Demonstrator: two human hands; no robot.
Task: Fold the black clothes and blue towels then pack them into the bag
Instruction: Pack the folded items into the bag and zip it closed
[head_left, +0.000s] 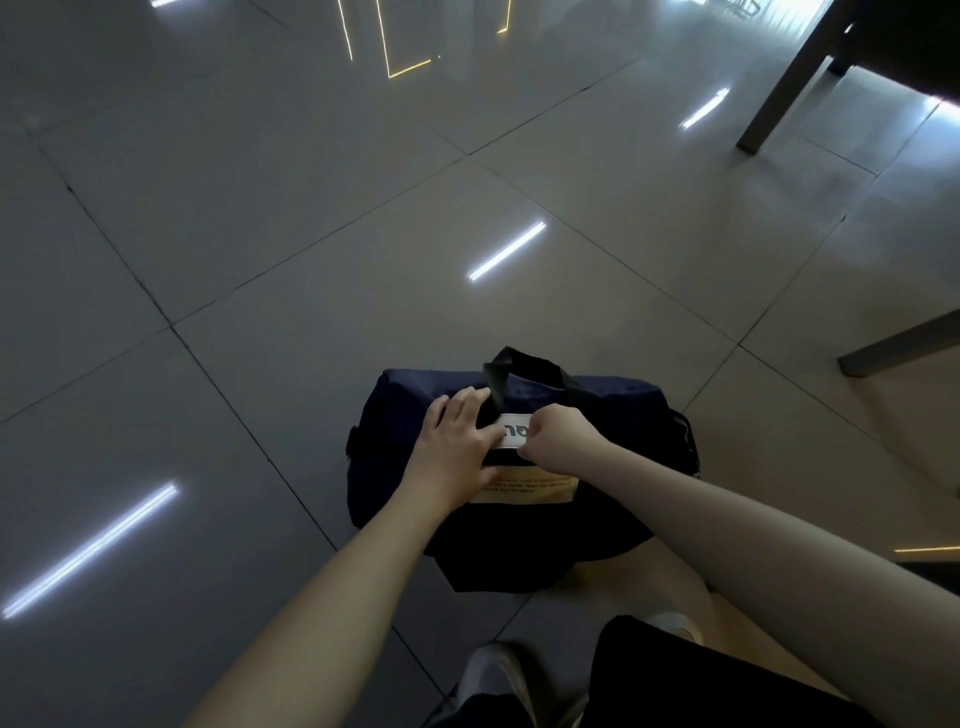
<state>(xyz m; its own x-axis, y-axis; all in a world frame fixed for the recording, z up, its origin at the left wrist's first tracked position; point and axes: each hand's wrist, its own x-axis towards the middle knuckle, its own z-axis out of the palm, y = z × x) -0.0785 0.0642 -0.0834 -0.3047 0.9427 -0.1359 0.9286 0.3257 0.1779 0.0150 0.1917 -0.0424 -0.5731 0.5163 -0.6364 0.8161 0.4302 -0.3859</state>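
A dark navy bag (613, 499) sits on the tiled floor just in front of me, with a black handle (524, 366) standing up at its far side and a white label and a cream patch on top. My left hand (457, 441) lies flat on the bag's top, fingers spread, pressing beside the white label. My right hand (553, 434) is closed in a fist at the label's right end, pinching something small there that I cannot make out. No black clothes or blue towels are visible outside the bag.
Glossy grey floor tiles (260, 234) spread all around, with light reflections. Dark table or chair legs (789, 83) stand at the upper right, another bar (904, 348) at the right edge. My legs and shoes (498, 675) are at the bottom.
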